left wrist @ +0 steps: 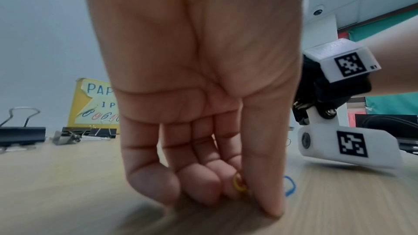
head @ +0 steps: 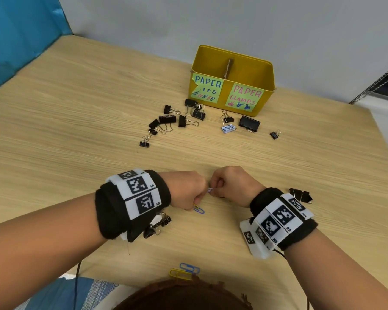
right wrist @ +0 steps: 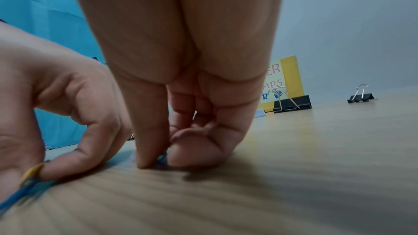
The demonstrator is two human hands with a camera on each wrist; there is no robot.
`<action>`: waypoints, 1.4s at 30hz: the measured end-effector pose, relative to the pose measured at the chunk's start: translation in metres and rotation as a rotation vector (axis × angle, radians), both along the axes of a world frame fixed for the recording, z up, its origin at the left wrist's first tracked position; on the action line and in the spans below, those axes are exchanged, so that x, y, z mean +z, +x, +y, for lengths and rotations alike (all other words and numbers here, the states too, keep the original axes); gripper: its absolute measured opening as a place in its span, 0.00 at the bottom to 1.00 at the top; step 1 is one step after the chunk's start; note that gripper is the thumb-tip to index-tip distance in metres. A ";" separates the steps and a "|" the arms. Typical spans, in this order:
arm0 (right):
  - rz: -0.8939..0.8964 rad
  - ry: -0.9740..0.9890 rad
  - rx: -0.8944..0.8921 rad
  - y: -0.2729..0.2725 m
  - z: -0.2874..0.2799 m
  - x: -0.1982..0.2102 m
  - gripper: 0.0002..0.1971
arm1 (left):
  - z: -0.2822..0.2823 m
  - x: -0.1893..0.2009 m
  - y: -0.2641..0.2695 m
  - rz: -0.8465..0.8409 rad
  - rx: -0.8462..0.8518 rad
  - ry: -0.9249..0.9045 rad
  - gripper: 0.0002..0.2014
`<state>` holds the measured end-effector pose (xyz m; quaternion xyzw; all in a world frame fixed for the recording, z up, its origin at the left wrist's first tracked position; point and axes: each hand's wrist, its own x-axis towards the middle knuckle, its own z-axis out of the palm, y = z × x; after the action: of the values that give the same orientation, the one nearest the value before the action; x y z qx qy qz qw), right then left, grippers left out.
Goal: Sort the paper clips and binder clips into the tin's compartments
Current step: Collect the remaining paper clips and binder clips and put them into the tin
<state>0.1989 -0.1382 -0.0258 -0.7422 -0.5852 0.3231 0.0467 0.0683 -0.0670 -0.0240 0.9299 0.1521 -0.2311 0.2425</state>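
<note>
The yellow tin (head: 264,70) stands at the back with a cardboard divider (head: 228,68); its left label reads paper clips, its right label paper clamps. Both hands are low on the table, knuckles nearly touching. My left hand (head: 196,201) has its fingers curled and pinches a yellow paper clip (left wrist: 238,184); a blue paper clip (head: 199,210) lies just beside it. My right hand (head: 213,192) pinches a small striped paper clip (head: 210,190) between thumb and forefinger, at the table surface (right wrist: 161,160). What lies inside the tin is hidden.
Several black binder clips (head: 166,121) are scattered in front of the tin, with a large one (head: 249,123) and a pale patterned one (head: 228,128). More binder clips lie under my left wrist (head: 165,221) and beside my right wrist (head: 300,194). Yellow and blue paper clips (head: 184,271) lie near the front edge.
</note>
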 end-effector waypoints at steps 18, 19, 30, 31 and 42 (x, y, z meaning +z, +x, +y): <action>0.111 0.555 -0.427 0.085 0.168 0.112 0.08 | 0.167 0.107 0.089 -0.641 0.665 0.275 0.06; 0.083 0.554 -0.432 0.084 0.178 0.112 0.06 | 0.172 0.105 0.093 -0.644 0.698 0.268 0.07; -0.171 0.537 0.078 0.020 0.169 0.057 0.16 | 0.173 0.061 -0.008 -0.078 0.679 0.095 0.41; -0.178 0.450 0.146 0.013 0.168 0.048 0.19 | 0.167 0.052 -0.020 0.111 0.634 0.090 0.49; -0.453 -0.036 0.384 -0.008 0.176 0.006 0.35 | 0.140 0.010 -0.021 -0.066 0.648 0.107 0.37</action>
<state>0.1905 0.0377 -0.0200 -0.6718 -0.7047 0.1627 -0.1602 0.0475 0.0726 -0.0141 0.8515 0.4440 -0.1035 0.2592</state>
